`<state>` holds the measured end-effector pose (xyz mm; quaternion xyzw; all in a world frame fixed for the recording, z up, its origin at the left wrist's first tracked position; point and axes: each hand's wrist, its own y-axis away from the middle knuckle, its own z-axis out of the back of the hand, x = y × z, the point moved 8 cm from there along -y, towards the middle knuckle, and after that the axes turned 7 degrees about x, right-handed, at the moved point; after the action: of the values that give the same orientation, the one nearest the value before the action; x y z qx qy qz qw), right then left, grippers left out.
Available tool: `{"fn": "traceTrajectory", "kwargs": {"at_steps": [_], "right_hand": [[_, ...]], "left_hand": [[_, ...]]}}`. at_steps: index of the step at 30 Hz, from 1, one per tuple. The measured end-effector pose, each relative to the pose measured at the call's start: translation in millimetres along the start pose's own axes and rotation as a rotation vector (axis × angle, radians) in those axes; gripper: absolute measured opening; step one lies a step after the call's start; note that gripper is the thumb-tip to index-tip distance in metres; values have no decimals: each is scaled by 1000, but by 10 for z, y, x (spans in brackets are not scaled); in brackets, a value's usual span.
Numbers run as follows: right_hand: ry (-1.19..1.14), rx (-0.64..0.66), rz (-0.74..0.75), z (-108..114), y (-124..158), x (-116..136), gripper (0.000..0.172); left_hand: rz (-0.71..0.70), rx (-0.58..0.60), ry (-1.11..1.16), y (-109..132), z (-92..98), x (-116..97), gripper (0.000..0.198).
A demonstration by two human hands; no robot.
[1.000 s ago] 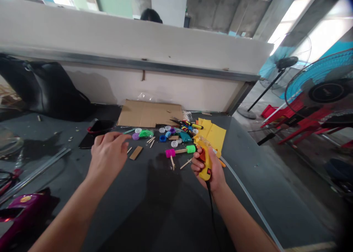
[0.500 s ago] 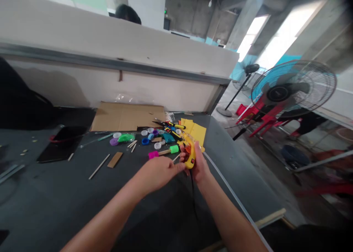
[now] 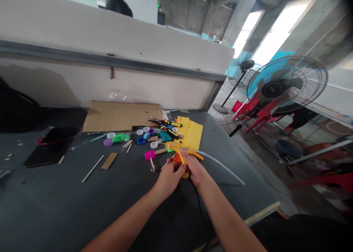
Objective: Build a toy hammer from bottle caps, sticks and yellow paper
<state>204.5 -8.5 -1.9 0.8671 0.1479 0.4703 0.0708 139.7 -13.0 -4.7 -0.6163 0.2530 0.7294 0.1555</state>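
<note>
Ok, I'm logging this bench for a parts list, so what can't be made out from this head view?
Glue gun: its grip and trigger are hidden by the left hand and right hand.
Person: cut off by the wall, only hair shows.
Black bag: cut off by the picture's left edge.
Tool with yellow-and-black handles: too small to identify.

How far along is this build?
Done: a pink-and-green mallet looks assembled. In hand: the left hand and right hand grip a yellow hot glue gun, a clear glue stick by its rear. Left: loose bottle caps and wooden sticks.
</note>
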Motion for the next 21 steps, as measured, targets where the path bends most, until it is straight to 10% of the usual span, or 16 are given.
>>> {"fn": "traceTrajectory", "kwargs": {"at_steps": [6,12,21], "right_hand": [[731,-239,43,312,469,319,31],[1594,-576,486,317,939,1046,19],[1283,-401,238,418,594,610,28]], "left_hand": [[8,-63,-164,-45,86,20,34],[37,-46,-265,-75,98,76,35],[-115,4,-234,-216,-141,-98,29]]}}
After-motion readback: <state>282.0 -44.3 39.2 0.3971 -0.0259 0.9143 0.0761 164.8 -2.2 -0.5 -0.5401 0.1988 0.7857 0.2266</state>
